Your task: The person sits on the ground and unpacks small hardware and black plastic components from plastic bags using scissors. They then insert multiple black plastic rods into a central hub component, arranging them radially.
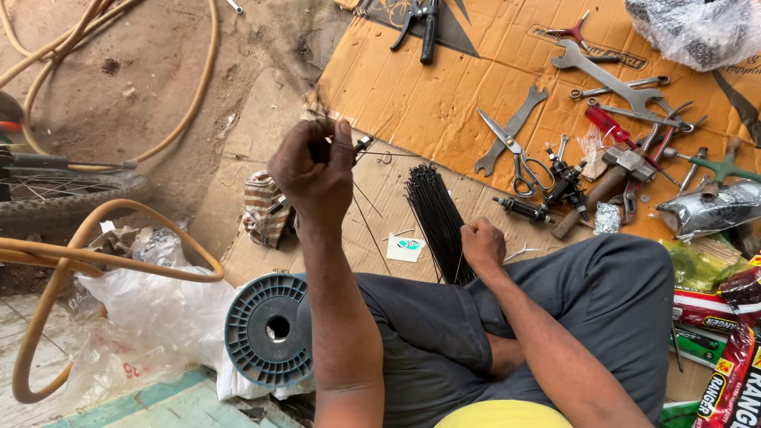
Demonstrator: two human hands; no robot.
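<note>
My left hand (313, 170) is raised over the cardboard with its fingers pinched on a thin black spoke (366, 215) that slants down toward my lap. My right hand (482, 242) is closed around the near end of a bundle of black spokes (434, 214), which fans out across the cardboard (428, 87). I sit cross-legged in dark grey trousers (602, 309); both hands lie just in front of my knees.
Scissors (517, 158), spanners (606, 79), a hammer (606, 178), a red-handled screwdriver (609, 125), pliers (420, 24) and hub axles lie on the cardboard. A grey-blue spool (265, 329) rests by my left knee. Yellowish hose (103, 254), plastic sheet and a bicycle wheel are at left; packets at right.
</note>
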